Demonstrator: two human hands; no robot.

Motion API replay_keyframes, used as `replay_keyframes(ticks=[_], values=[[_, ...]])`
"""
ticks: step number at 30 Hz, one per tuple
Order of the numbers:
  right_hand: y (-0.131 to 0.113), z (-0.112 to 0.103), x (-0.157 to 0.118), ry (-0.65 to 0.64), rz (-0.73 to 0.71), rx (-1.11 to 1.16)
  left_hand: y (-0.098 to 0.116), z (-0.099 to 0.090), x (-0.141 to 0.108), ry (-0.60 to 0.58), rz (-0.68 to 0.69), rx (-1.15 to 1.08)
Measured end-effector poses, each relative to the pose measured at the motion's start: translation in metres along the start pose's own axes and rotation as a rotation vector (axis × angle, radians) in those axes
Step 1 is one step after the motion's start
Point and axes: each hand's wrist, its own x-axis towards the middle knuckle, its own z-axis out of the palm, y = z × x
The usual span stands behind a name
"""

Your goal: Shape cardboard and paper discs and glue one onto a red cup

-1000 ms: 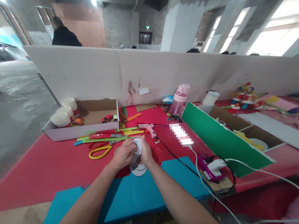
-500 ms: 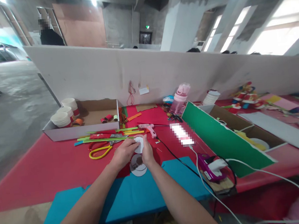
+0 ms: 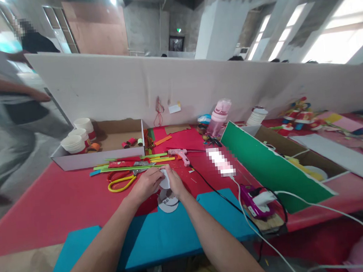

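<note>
White disc (image 3: 164,182), held between a person's two bare hands just above a red desk (image 3: 48,207), near its front edge. The left hand (image 3: 149,182) pinches the disc's left side, fingertips pressed on it; the right hand (image 3: 174,182) is closed around its right side. Just below lie overlapping round pieces (image 3: 170,207), printed with bold dark letters that cannot be read with certainty, reaching onto a blue covering (image 3: 164,235). Beyond the hands rests a pink glue gun (image 3: 179,154); scissors (image 3: 122,185) with yellow and red handles lie to the left. On the pale partition (image 3: 110,89) behind, a white card (image 3: 175,108) shows no legible writing at this size
</note>
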Motion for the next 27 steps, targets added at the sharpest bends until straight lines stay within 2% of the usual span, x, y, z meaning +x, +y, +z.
replay_keyframes(ticks=[5,9,13,27], values=[[-0.003,0.001,0.000,-0.042,-0.011,-0.074,0.003,0.006,-0.001,-0.086,0.072,0.251],[-0.007,0.002,-0.002,0.027,-0.016,-0.055,0.005,0.017,-0.001,-0.080,0.053,0.348],[-0.007,0.005,-0.003,0.079,0.025,0.010,0.007,0.018,0.000,-0.051,0.048,0.365],[-0.026,0.005,-0.005,0.070,0.009,0.173,0.003,0.008,-0.002,0.089,-0.033,0.289]])
